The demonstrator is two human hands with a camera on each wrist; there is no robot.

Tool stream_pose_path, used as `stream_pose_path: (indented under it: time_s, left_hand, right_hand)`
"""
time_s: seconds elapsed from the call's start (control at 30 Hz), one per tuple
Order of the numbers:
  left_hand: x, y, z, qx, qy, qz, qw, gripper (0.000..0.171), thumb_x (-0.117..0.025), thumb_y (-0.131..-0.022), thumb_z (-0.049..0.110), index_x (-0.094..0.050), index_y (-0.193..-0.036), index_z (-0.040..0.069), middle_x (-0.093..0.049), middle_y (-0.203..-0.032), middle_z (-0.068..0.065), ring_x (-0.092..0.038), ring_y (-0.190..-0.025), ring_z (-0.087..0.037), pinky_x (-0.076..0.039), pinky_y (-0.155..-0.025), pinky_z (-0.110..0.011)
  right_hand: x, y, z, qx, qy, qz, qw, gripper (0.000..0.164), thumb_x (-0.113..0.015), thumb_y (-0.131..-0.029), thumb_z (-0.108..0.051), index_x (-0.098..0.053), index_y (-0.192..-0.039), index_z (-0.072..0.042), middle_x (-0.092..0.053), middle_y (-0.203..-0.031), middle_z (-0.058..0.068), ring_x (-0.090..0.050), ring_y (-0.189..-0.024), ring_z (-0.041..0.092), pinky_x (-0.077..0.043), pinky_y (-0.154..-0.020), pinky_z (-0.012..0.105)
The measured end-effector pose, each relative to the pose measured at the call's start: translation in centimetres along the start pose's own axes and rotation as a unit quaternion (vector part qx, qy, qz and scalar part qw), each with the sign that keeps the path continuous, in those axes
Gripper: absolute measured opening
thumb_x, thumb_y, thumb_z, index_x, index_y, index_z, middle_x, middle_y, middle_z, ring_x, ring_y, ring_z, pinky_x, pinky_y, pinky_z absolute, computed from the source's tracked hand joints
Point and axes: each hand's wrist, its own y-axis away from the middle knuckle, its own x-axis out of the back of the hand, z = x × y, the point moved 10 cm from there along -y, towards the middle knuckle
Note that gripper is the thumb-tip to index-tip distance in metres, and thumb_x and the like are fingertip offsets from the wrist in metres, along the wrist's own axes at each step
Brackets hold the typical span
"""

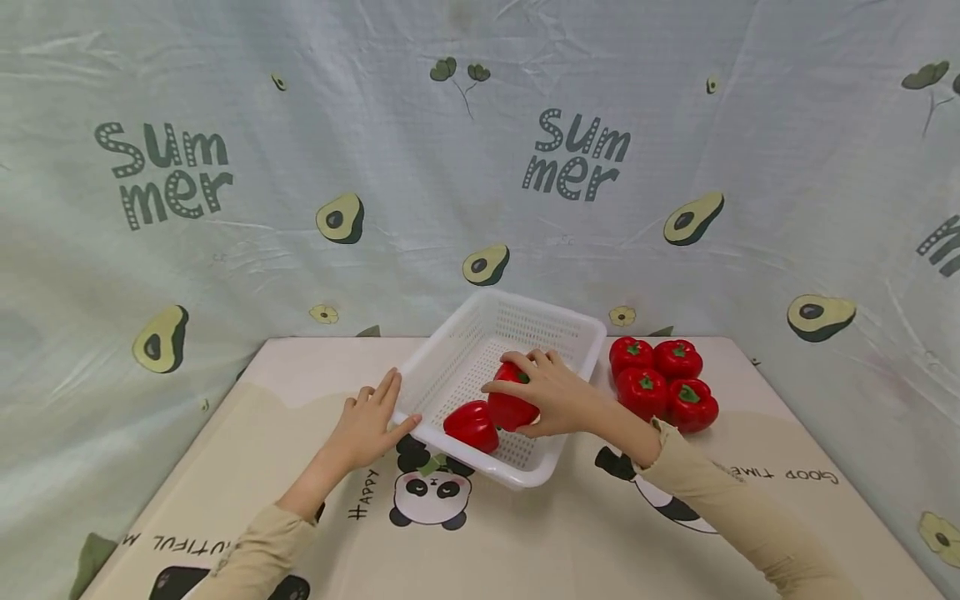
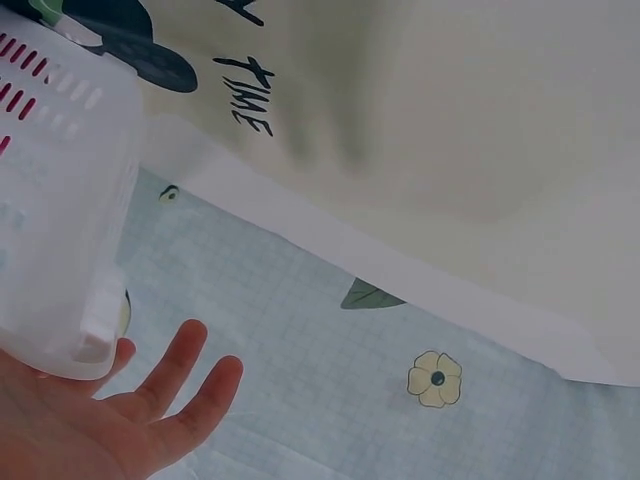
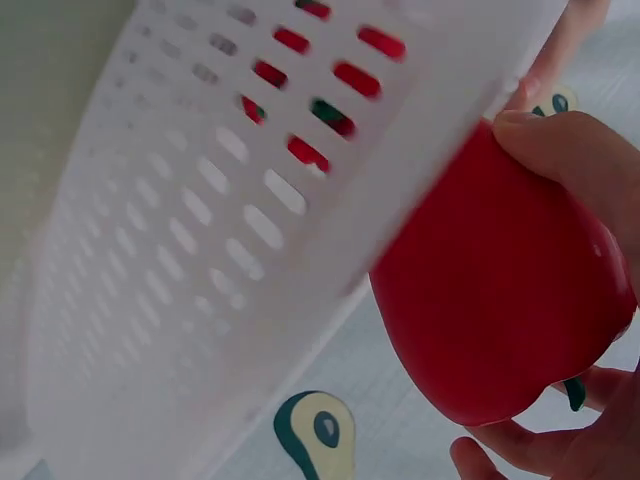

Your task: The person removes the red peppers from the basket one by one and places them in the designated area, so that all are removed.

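My right hand (image 1: 558, 395) grips a red bell pepper (image 1: 510, 398) at the right part of the white plastic basket (image 1: 442, 346), thumb and fingers spread round it. In the right wrist view that bell pepper (image 3: 500, 280) shows large beside the basket wall (image 3: 240, 240), with its green stem toward the fingers. A second red bell pepper (image 1: 472, 426) lies on its side inside the basket, near the front. My left hand (image 1: 367, 427) rests against the basket's left rim; the left wrist view shows its fingers (image 2: 180, 365) extended, the basket edge over the palm side.
Several red bell peppers (image 1: 663, 383) stand grouped on the table to the right of the basket. The table (image 1: 525, 550) wears a cream cloth with panda prints. Behind it hangs a pale curtain (image 1: 390, 150) with avocado prints.
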Motion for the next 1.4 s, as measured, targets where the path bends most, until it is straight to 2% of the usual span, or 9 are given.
stream_pose_path:
  time_s: [0.17, 0.4, 0.57, 0.77, 1.07, 1.4]
  left_hand:
    - [0.1, 0.0, 0.0, 0.0, 0.001, 0.003, 1.0, 0.077, -0.048, -0.085, 0.049, -0.027, -0.138, -0.002, -0.029, -0.144, -0.018, -0.044, -0.11, -0.038, -0.033, -0.084, -0.053]
    - [0.1, 0.0, 0.0, 0.003, 0.001, -0.001, 1.0, 0.076, -0.047, -0.085, 0.049, -0.027, -0.138, -0.002, -0.03, -0.144, -0.018, -0.044, -0.109, -0.038, -0.034, -0.084, -0.053]
    - [0.2, 0.2, 0.1, 0.005, 0.004, -0.003, 1.0, 0.076, -0.047, -0.086, 0.049, -0.027, -0.138, -0.002, -0.029, -0.144, -0.018, -0.043, -0.109, -0.038, -0.034, -0.083, -0.053]
    - [0.3, 0.2, 0.2, 0.005, 0.006, -0.003, 1.0, 0.076, -0.047, -0.085, 0.049, -0.027, -0.138, -0.002, -0.029, -0.144, -0.018, -0.044, -0.109, -0.038, -0.034, -0.084, -0.053]
    - [0.4, 0.2, 0.0, 0.007, 0.002, 0.0, 1.0, 0.076, -0.047, -0.086, 0.049, -0.027, -0.138, -0.002, -0.029, -0.144, -0.017, -0.044, -0.109, -0.038, -0.034, -0.084, -0.052]
    - [0.3, 0.2, 0.1, 0.008, 0.002, 0.0, 1.0, 0.076, -0.046, -0.086, 0.049, -0.027, -0.138, -0.002, -0.029, -0.144, -0.017, -0.044, -0.108, -0.038, -0.034, -0.084, -0.053]
  right_hand:
    - [0.3, 1.5, 0.8, -0.024, -0.01, 0.015, 1.0, 0.078, -0.079, -0.06, -0.039, -0.042, -0.128, -0.032, -0.042, -0.13, 0.006, -0.039, -0.11, 0.025, -0.043, -0.085, 0.044]
    - [1.2, 3.8, 2.3, -0.061, -0.021, 0.049, 0.997, 0.081, -0.075, -0.062, -0.048, -0.039, -0.13, -0.025, -0.044, -0.128, 0.006, -0.041, -0.108, 0.024, -0.047, -0.079, 0.042]
    - [2.3, 5.9, 3.2, -0.082, -0.038, 0.079, 0.993, 0.081, -0.075, -0.062, -0.047, -0.039, -0.13, -0.023, -0.04, -0.13, 0.008, -0.041, -0.112, 0.026, -0.049, -0.079, 0.042]
    - [2.9, 8.9, 4.3, -0.099, -0.061, 0.099, 0.988, 0.08, -0.079, -0.06, -0.04, -0.04, -0.129, -0.025, -0.038, -0.13, 0.012, -0.038, -0.114, 0.031, -0.052, -0.072, 0.043]
    - [2.2, 13.0, 6.0, -0.099, 0.012, 0.126, 0.987, 0.078, -0.085, -0.048, -0.033, -0.049, -0.117, -0.026, -0.044, -0.123, 0.011, -0.041, -0.1, 0.031, -0.048, -0.072, 0.048]
    - [1.7, 15.5, 7.2, -0.106, 0.06, 0.115, 0.986, 0.073, -0.086, -0.043, -0.028, -0.053, -0.108, -0.027, -0.046, -0.121, 0.011, -0.042, -0.095, 0.03, -0.043, -0.07, 0.049]
